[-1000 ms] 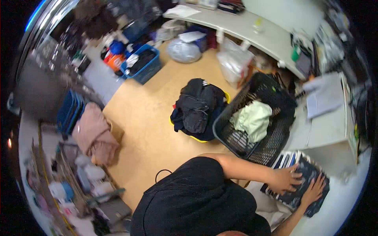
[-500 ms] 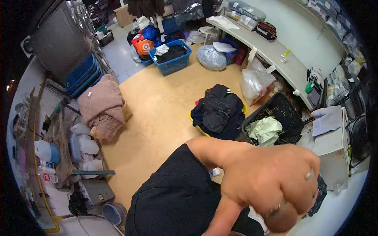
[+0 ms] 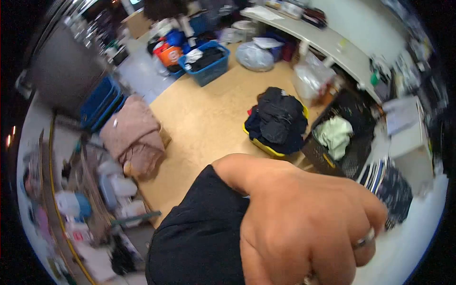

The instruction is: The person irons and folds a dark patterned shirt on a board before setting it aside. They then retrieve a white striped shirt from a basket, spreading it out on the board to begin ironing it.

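Note:
My left hand (image 3: 308,223) fills the lower right, close to the camera, its back towards me and a ring on one finger. A black sleeve (image 3: 202,228) covers that arm. The fingers curl under, and I cannot tell what they hold, if anything. Past the fingertips, a dark cloth with white stripes (image 3: 389,192) shows at the right. Beyond the wrist stands a yellow basket (image 3: 268,148) heaped with dark clothes (image 3: 278,116). Beside it, a black crate (image 3: 354,111) contains a pale green cloth (image 3: 335,135). My right hand is out of view.
Folded pinkish-brown fabric (image 3: 135,130) is piled at the left near stacked blue baskets (image 3: 99,102). Jugs and bottles (image 3: 116,185) line the left wall. A blue basket of clothes (image 3: 209,73) and plastic bags (image 3: 256,56) stand at the back. A long counter (image 3: 327,42) runs along the right wall.
My left hand has come closer to the camera and looks larger. The view has shifted, and the striped dark cloth shows more, higher up at the right.

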